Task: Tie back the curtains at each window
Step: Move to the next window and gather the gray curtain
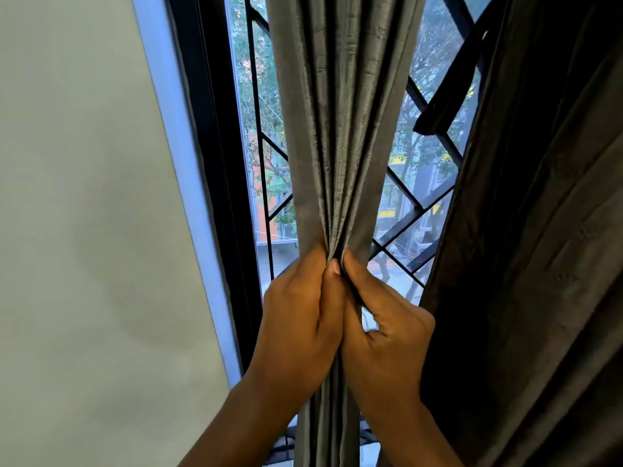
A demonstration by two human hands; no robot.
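a grey curtain [337, 123] hangs in front of the window, gathered into a narrow bundle of vertical pleats that runs from the top of the view down past the bottom edge. both hands meet on it at mid-height, side by side and touching each other along the thumbs. the left hand [300, 318] wraps the bundle from the left, its fingers curled round behind the cloth and its thumb lying upright along the front folds. the right hand [384, 335] grips from the right, its thumb pressed up against the pleats beside the left thumb and its fingers bent round the far side, where they are mostly hidden. above the hands the pleats fan out wider; below them the cloth drops straight between the two forearms.

to the right a second curtain [539, 264], darker and in shadow, hangs loose and fills that side of the view; the right hand's knuckles sit just beside its edge. a dark fabric strap [451, 85] slants across the glass from that curtain's upper part. behind the cloth stands a black window frame [215, 163] with a black metal grille [418, 203] of diagonal bars, trees and buildings showing through. a pale wall [84, 230] takes up the left side
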